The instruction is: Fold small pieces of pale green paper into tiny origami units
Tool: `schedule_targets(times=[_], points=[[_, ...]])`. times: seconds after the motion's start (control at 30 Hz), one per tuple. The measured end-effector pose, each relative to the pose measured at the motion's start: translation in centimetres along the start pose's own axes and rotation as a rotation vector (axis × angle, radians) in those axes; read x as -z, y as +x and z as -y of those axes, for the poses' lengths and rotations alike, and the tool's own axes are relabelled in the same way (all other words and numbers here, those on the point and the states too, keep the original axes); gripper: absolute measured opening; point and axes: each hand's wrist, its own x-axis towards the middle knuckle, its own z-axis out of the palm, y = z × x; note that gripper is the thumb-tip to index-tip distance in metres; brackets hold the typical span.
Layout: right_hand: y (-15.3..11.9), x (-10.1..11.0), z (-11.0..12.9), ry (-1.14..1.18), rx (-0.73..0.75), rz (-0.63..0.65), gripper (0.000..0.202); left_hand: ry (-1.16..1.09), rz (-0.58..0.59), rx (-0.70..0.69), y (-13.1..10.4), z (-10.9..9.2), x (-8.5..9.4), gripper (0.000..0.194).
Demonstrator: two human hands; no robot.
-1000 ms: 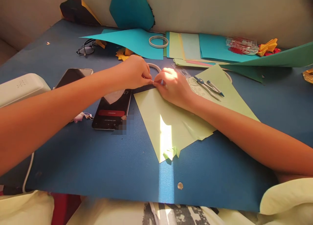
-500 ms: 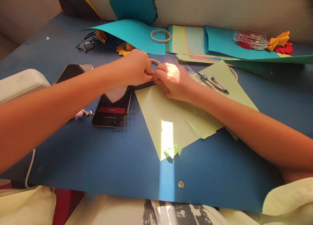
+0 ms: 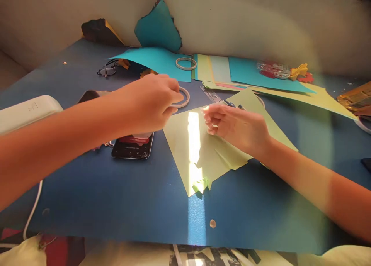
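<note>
My left hand (image 3: 153, 100) is bent over a roll of tape (image 3: 184, 98), with thumb and fingers at the ring's near-left edge. My right hand (image 3: 236, 129) hovers above the light green paper (image 3: 179, 138). Its thumb and index finger pinch what looks like a small clear piece of tape (image 3: 202, 109); the other fingers curl in. The paper has a jagged near edge and a small folded green piece (image 3: 200, 185) at its near corner. Behind the right hand, a compass (image 3: 230, 103) is partly hidden, and a clear ruler (image 3: 211, 94) lies beyond the paper.
A phone (image 3: 133, 147) and a white device (image 3: 29, 111) lie on the left, with glasses (image 3: 106, 71) farther back. Blue paper (image 3: 162, 61), another tape roll (image 3: 186, 64) and orange folded paper (image 3: 298, 71) lie along the wall. Sunlight crosses the green paper.
My hands, which were together, have separated. The right hand has moved right over the green paper with a small clear piece; the left hand and tape roll have come slightly nearer. The view has tilted up.
</note>
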Motion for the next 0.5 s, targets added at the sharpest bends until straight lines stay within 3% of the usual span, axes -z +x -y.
schedule_targets(times=[0.03, 0.1, 0.23, 0.33, 0.5], points=[[-0.5, 0.1, 0.0, 0.044, -0.019, -0.009, 0.026, 0.042, 0.002, -0.117, -1.1, -1.3, 0.1, 0.019], [-1.5, 0.4, -0.2, 0.084, -0.051, -0.021, 0.026, 0.018, 0.025, -0.207, -3.3, -3.9, -0.2, 0.025], [-2.7, 0.8, -0.6, 0.066, -0.064, -0.009, 0.023, -0.216, 0.021, -0.177, -6.2, -8.0, -2.1, 0.02], [-2.9, 0.8, -0.9, 0.026, -0.035, 0.019, 0.02, -0.24, 0.014, -0.206, -6.2, -9.1, -3.4, 0.021], [-3.0, 0.4, -1.2, -0.019, 0.018, -0.019, 0.013, -0.166, 0.057, -0.278, -4.8, -8.7, -3.9, 0.023]])
